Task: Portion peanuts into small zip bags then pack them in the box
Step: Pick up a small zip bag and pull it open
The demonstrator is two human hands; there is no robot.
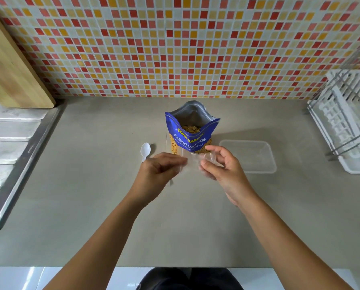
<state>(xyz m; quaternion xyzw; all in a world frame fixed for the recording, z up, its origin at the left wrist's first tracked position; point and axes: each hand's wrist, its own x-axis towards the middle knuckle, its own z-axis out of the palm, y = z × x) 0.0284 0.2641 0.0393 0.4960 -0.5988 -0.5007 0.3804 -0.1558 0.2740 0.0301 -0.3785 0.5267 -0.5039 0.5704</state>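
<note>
mosaic tiles in red, orange and cream back a grey table [91, 185], with a steel drainboard [11, 143] at the left edge and a white dish rack [346, 126] at the right. from the head view, an open blue peanut pouch [192, 132] stands upright in the middle, mouth facing up, peanuts visible inside. a white plastic spoon [145, 150] lies just left of it, bowl toward the wall, handle running back toward the person. a clear empty box [250, 155] sits to the right of the pouch, long axis left to right. both hands hold a small clear zip bag [192, 162] in front of the pouch, above the table: the left hand [158, 170] pinches its left edge, the right hand [218, 164] grips its right side. the bag's orientation is hard to read.
</note>
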